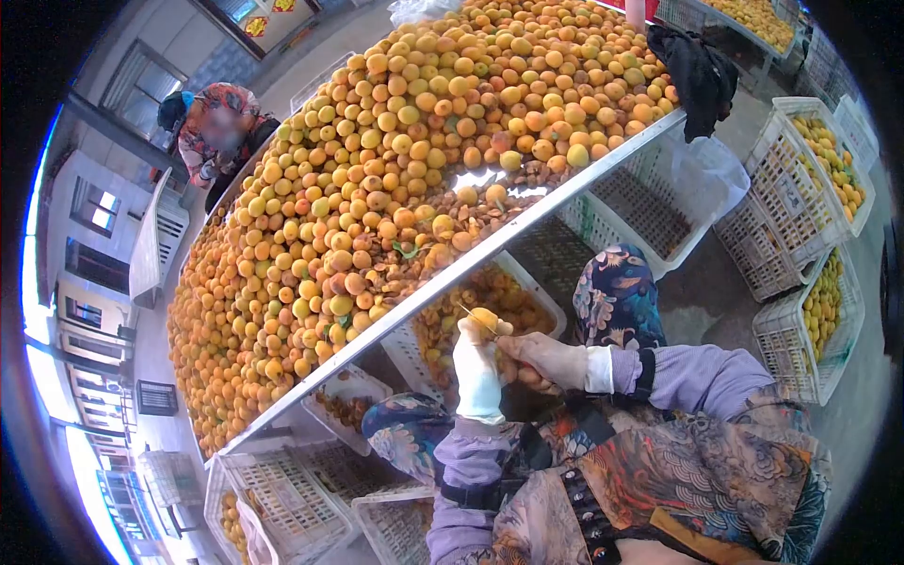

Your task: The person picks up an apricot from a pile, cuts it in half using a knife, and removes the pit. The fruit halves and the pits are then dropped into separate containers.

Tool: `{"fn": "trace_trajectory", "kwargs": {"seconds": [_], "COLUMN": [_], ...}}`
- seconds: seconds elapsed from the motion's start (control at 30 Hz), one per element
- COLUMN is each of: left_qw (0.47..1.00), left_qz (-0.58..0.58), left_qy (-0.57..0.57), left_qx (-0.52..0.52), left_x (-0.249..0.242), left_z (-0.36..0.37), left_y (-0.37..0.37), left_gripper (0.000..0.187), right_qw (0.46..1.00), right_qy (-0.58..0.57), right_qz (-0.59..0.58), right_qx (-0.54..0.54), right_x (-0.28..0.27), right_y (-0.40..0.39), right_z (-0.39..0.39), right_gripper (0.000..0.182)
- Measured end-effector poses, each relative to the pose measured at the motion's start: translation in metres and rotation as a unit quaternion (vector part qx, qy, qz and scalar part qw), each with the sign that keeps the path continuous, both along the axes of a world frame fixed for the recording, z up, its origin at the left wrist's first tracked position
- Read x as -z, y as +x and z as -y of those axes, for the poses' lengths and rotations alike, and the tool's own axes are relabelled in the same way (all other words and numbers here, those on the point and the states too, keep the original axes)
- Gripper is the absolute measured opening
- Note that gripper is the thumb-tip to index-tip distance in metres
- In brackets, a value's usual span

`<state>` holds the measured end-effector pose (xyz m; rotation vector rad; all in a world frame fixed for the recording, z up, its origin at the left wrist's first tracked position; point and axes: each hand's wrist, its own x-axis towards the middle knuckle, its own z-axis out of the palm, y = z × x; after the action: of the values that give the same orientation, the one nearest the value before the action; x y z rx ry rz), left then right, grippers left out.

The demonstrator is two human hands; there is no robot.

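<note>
Head view: left hand point(477, 363) holds an apricot point(484, 320); right hand point(551, 360), fingertips unclear.

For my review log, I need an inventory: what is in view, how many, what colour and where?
Round orange-yellow fruit: uncountable, heaped on the table
Long silver-edged table: one, centre
Brown pieces: many, near the table's edge
White plastic crate of split orange fruit: one, beyond the hands
Slatted white plastic crates: several, right, lower left and under the table
Clear plastic bag: one, over a crate, right
Black cloth: one, table's right corner
Person in patterned top: one, upper left
Small yellow-orange fruit: one, in left hand
Left hand: one, pale, holding that fruit
Right hand: one, pale, beside it; grip unclear
Purple sleeves: two, below and right
</note>
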<state>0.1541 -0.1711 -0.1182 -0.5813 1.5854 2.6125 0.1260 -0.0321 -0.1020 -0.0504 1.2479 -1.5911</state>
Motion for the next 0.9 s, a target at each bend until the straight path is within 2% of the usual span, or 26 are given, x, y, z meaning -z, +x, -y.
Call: {"fn": "trace_trajectory", "kwargs": {"seconds": [0.2, 0.27, 0.3, 0.4, 0.43, 0.47, 0.5, 0.57, 0.63, 0.7, 0.77, 0.8, 0.83, 0.87, 0.9], "left_qw": [0.998, 0.989, 0.989, 0.993, 0.997, 0.998, 0.998, 0.996, 0.994, 0.991, 0.99, 0.99, 0.996, 0.99, 0.954], "left_qz": [0.003, -0.01, -0.01, -0.004, 0.005, 0.012, 0.012, -0.006, -0.007, -0.01, -0.017, -0.017, -0.039, -0.059, -0.063], "left_qy": [-0.045, -0.141, -0.14, -0.103, -0.045, 0.012, 0.012, 0.087, 0.107, 0.127, 0.107, 0.106, -0.001, -0.108, -0.288], "left_qx": [-0.047, -0.05, -0.05, -0.058, -0.062, -0.065, -0.065, -0.033, -0.038, -0.042, -0.096, -0.096, -0.086, -0.076, -0.052], "left_x": [-0.008, -0.006, -0.003, 0.001, -0.003, -0.005, -0.002, 0.0, -0.002, -0.003, 0.0, 0.008, 0.006, 0.004, 0.0], "left_z": [-0.005, -0.003, -0.003, -0.003, -0.005, -0.006, -0.005, -0.002, -0.003, -0.004, -0.004, 0.002, 0.01, 0.016, 0.021], "left_y": [-0.004, -0.006, -0.006, -0.009, -0.008, -0.007, -0.007, -0.007, -0.006, -0.005, -0.003, -0.002, -0.003, -0.003, 0.008], "left_gripper": [0.046, 0.048, 0.048, 0.05, 0.052, 0.053, 0.053, 0.055, 0.054, 0.054, 0.055, 0.055, 0.049, 0.043, 0.032], "right_qw": [1.0, 1.0, 0.999, 0.99, 0.978, 0.978, 0.975, 0.972, 0.948, 0.958, 0.967, 0.986, 0.992, 0.992, 0.991], "right_qy": [-0.005, -0.005, -0.031, -0.106, -0.152, -0.151, -0.166, -0.181, -0.253, -0.221, -0.19, -0.152, -0.112, -0.112, -0.105], "right_qz": [-0.015, -0.005, 0.026, 0.098, 0.14, 0.142, 0.148, 0.152, 0.194, 0.181, 0.169, 0.058, -0.054, -0.054, -0.084], "right_qx": [0.0, -0.007, 0.0, -0.001, -0.007, -0.007, -0.001, 0.003, -0.016, -0.018, -0.018, -0.025, -0.032, -0.035, 0.022], "right_x": [-0.003, -0.004, -0.001, 0.008, 0.01, 0.01, 0.008, 0.008, 0.01, 0.004, -0.008, -0.015, -0.018, -0.018, -0.016], "right_y": [-0.003, -0.004, -0.003, -0.001, 0.001, 0.003, 0.004, 0.003, 0.003, 0.002, 0.001, 0.001, -0.002, -0.007, -0.011], "right_z": [0.003, 0.003, 0.004, 0.005, 0.004, 0.005, 0.007, 0.009, 0.009, 0.011, 0.007, 0.003, 0.002, 0.002, 0.002], "right_gripper": [0.05, 0.05, 0.05, 0.05, 0.05, 0.05, 0.05, 0.051, 0.048, 0.047, 0.047, 0.046, 0.046, 0.046, 0.049]}}
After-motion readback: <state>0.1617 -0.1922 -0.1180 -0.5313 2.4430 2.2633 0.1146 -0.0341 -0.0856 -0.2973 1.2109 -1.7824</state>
